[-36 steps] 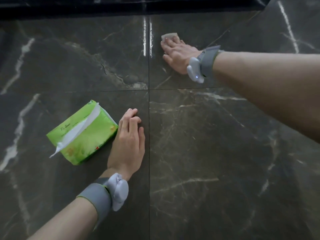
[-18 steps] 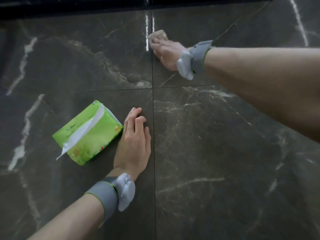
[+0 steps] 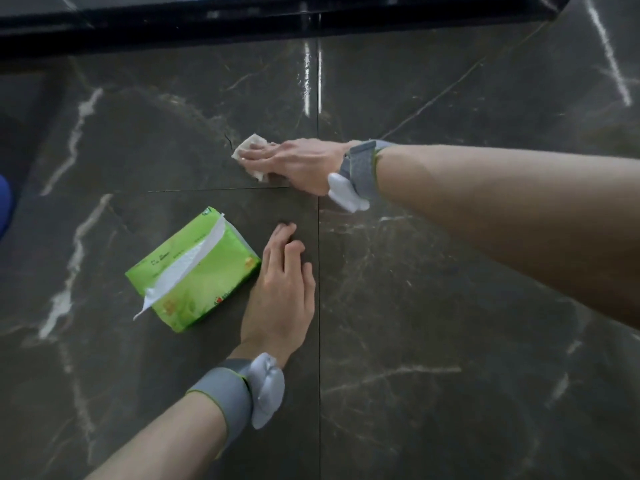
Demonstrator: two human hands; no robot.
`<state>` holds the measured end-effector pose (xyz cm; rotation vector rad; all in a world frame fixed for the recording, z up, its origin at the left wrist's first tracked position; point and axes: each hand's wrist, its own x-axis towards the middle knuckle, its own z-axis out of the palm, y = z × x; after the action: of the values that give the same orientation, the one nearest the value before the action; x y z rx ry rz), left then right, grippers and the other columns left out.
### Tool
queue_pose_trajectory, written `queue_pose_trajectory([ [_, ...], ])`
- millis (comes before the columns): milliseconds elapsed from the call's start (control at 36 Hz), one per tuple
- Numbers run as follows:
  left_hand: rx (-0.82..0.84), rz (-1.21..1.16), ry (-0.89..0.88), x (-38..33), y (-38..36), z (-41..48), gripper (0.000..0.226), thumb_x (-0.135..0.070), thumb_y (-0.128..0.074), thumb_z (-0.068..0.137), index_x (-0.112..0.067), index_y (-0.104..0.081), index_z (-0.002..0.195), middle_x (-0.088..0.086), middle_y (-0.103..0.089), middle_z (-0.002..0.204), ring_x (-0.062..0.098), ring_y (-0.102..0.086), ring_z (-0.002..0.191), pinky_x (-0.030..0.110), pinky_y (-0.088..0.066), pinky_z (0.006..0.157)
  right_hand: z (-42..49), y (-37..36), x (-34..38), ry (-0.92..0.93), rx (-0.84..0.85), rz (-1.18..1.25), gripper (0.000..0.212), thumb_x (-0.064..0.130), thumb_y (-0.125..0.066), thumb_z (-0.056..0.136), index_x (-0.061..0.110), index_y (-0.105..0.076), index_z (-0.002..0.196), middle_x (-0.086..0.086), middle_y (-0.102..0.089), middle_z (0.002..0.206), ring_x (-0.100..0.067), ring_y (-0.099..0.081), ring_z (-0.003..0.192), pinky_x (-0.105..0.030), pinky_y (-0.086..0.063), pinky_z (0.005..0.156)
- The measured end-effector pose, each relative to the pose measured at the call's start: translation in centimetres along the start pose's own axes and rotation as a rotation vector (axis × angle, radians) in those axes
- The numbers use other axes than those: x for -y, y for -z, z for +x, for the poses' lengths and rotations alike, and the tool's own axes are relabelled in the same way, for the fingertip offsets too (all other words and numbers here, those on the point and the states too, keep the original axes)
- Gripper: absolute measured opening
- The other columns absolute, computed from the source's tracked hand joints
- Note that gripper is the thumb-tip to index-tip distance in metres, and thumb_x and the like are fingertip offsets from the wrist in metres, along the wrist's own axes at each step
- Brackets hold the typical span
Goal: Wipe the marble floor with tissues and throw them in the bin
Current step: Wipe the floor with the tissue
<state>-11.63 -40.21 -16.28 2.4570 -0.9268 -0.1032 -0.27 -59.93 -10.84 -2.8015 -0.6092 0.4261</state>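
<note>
My right hand [image 3: 294, 161] lies flat on a crumpled white tissue [image 3: 250, 147] and presses it onto the dark marble floor [image 3: 433, 289], just left of the vertical tile joint. Straight fingers cover most of the tissue; only its left corners stick out. My left hand [image 3: 282, 285] rests flat on the floor with its fingers together, holding nothing. Right beside it, to the left, lies a green tissue pack [image 3: 194, 271] with a white tissue poking out of its slit. No bin is in view.
A black raised edge [image 3: 242, 19] runs along the top of the view. Something blue [image 3: 5, 206] shows at the far left edge. Grey bands with white pods sit on both wrists. Tile joints cross near my hands.
My right hand has swept the tissue left and towards me, across the vertical tile joint onto the upper left tile. My left hand and the tissue pack have stayed put.
</note>
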Motion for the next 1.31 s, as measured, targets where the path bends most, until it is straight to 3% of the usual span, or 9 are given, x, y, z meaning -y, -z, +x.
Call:
queue_pose_trajectory([
  [111,0.005,0.009,0.004,0.0,0.3,0.0,0.018,-0.007,-0.049,0.102,0.001,-0.056,0.117,0.017,-0.043,0.153,0.032,-0.035,0.151,0.040,-0.034,0.122,1.1,1.6,-2.3,-0.127,-0.036,-0.019,0.084,-0.020,-0.035,0.090,0.014,-0.014,0.164,-0.004,-0.010,0.171,-0.022,-0.008,0.158,-0.041,-0.020,0.126],
  [194,-0.002,-0.004,0.007,0.1,-0.2,0.1,0.019,-0.009,-0.047,0.103,-0.001,-0.056,0.117,0.016,-0.043,0.153,0.030,-0.034,0.151,0.038,-0.034,0.122,1.1,1.9,-3.7,-0.155,-0.036,-0.028,0.089,-0.023,-0.036,0.087,0.015,-0.014,0.164,-0.003,-0.009,0.172,-0.021,-0.007,0.159,-0.036,-0.017,0.126],
  [306,-0.008,0.019,-0.002,0.0,-0.1,0.0,0.023,-0.013,-0.044,0.104,-0.002,-0.055,0.119,0.015,-0.043,0.154,0.030,-0.035,0.151,0.036,-0.036,0.121,1.7,2.1,-4.8,-0.230,-0.086,-0.025,0.080,-0.018,-0.035,0.094,0.016,-0.015,0.164,-0.003,-0.010,0.171,-0.023,-0.010,0.158,-0.039,-0.014,0.127],
  [445,0.007,0.033,0.009,0.2,0.1,0.0,0.022,-0.012,-0.045,0.104,-0.002,-0.056,0.119,0.014,-0.043,0.154,0.029,-0.035,0.151,0.031,-0.036,0.119,0.9,2.4,-7.0,-0.439,-0.125,0.017,0.082,-0.017,-0.036,0.094,0.017,-0.013,0.164,-0.003,-0.008,0.171,-0.029,-0.018,0.156,-0.042,-0.020,0.126],
  [556,-0.012,0.037,-0.012,0.5,0.2,0.1,0.021,-0.009,-0.047,0.103,-0.001,-0.058,0.119,0.014,-0.046,0.152,0.029,-0.038,0.149,0.030,-0.037,0.117,-1.4,2.8,-8.5,-0.573,-0.183,0.044,0.078,-0.015,-0.037,0.094,0.019,-0.024,0.163,-0.003,-0.020,0.170,-0.033,-0.031,0.151,-0.043,-0.027,0.122],
  [750,-0.018,0.047,-0.017,0.3,0.0,0.0,0.019,-0.006,-0.049,0.102,0.001,-0.059,0.117,0.017,-0.048,0.150,0.032,-0.041,0.147,0.039,-0.044,0.115,-3.0,2.9,-7.3,-0.613,-0.191,0.041,0.065,-0.012,-0.034,0.095,0.014,-0.042,0.154,-0.007,-0.043,0.158,-0.034,-0.044,0.140,-0.041,-0.036,0.116],
  [861,-0.017,0.061,-0.015,0.6,0.1,0.3,0.018,-0.004,-0.049,0.102,0.001,-0.058,0.116,0.017,-0.047,0.150,0.032,-0.041,0.147,0.038,-0.044,0.115,-4.5,1.3,-6.1,-0.605,-0.227,0.044,0.070,-0.013,-0.035,0.095,0.016,-0.035,0.158,-0.006,-0.035,0.164,-0.032,-0.040,0.145,-0.040,-0.034,0.119],
  [1028,-0.026,0.069,-0.029,-0.2,0.4,-0.2,0.017,-0.003,-0.047,0.103,0.003,-0.058,0.114,0.018,-0.049,0.147,0.034,-0.046,0.142,0.039,-0.049,0.108,-8.8,-1.2,-3.5,-0.522,-0.222,0.084,0.079,-0.016,-0.034,0.090,0.017,-0.029,0.161,-0.005,-0.018,0.170,-0.021,-0.018,0.157,-0.035,-0.019,0.127],
  [1306,-0.004,0.272,-0.072,0.0,-0.2,-0.2,0.030,-0.001,-0.046,0.097,0.005,-0.056,0.124,0.023,-0.052,0.146,0.036,-0.046,0.144,0.045,-0.049,0.110,-16.7,-5.6,2.7,-0.451,-0.211,0.185,0.078,-0.018,-0.036,0.087,0.012,-0.032,0.159,-0.008,-0.019,0.169,-0.019,-0.014,0.158,-0.028,-0.009,0.128],
])
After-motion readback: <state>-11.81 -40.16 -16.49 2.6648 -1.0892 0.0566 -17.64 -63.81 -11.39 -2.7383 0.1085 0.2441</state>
